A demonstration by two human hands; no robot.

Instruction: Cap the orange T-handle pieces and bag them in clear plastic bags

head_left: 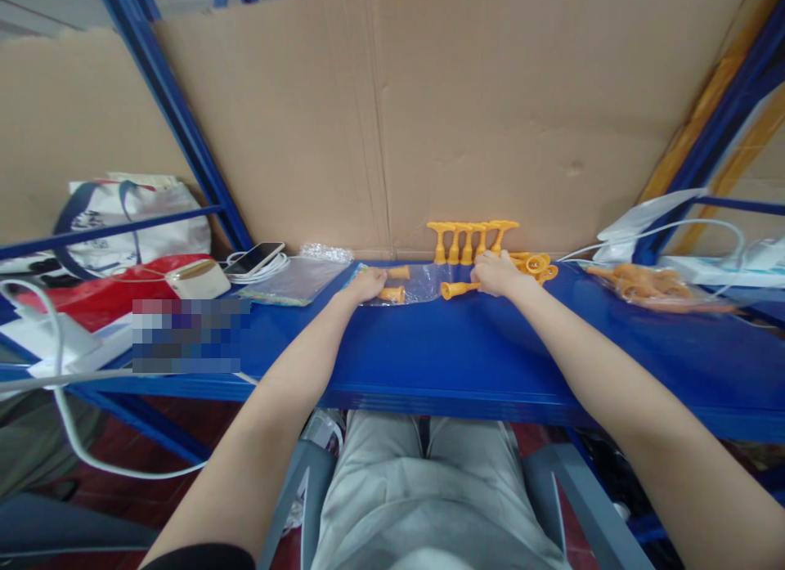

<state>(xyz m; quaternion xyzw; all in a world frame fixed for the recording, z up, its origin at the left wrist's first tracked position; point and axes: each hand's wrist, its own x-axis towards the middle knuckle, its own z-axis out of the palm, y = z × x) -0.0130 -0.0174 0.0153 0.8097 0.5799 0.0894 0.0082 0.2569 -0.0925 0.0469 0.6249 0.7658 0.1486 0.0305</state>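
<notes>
My left hand [368, 284] is closed on the left end of a clear plastic bag [426, 282], which lies flat on the blue shelf. Two orange plastic pieces [392, 293] with flared ends are in or on the bag, right beside my fingers. My right hand [495, 274] grips another orange flared plastic piece [457, 289], its wide end pointing left toward the bag. Behind that hand, several orange T-shaped pieces [467, 239] stand in a row against the cardboard. More orange pieces [538, 265] lie in a loose heap just right of my right hand.
Flat clear bags [300, 277] are stacked on the left, near a phone [262, 259] on a coiled white cable. A filled bag of orange pieces [656, 288] lies at right. Cardboard [294, 128] walls the back; blue uprights [177, 120] frame the shelf [441, 349].
</notes>
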